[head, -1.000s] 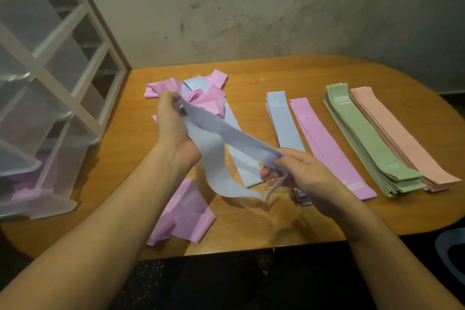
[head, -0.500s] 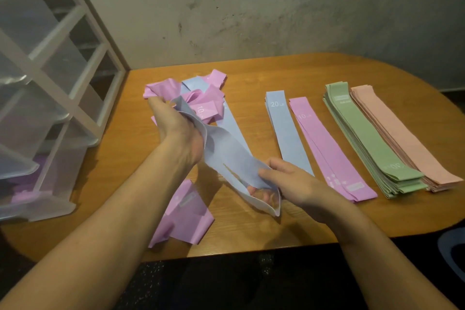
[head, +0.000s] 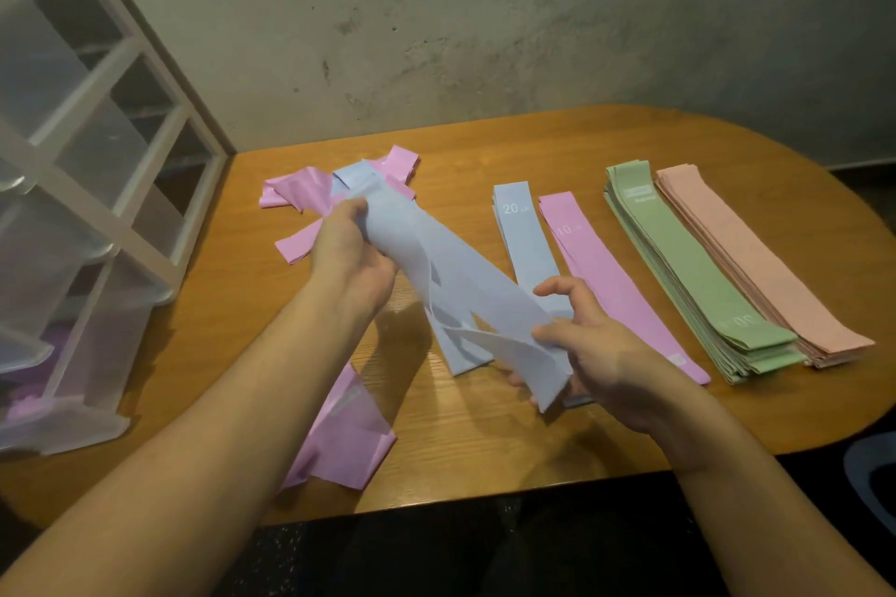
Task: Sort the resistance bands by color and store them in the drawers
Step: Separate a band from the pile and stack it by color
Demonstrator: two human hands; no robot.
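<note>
We are holding a blue band (head: 465,286) above the counter (head: 485,441) at mid-frame. The left hand (head: 349,252) is curling its grip around the band's upper end; the right hand (head: 596,354) is pinching the lower end. Sorted blue (head: 526,238), pink (head: 611,276), green (head: 688,267) and peach (head: 756,257) stacks are lying at right. The drawers (head: 87,208) are standing at left.

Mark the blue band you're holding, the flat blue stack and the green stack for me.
held blue band (head: 477,286): head view, middle of its span between the hands.
flat blue stack (head: 526,235): head view, upper part below the "20" print.
green stack (head: 688,267): head view, middle of the top band.
</note>
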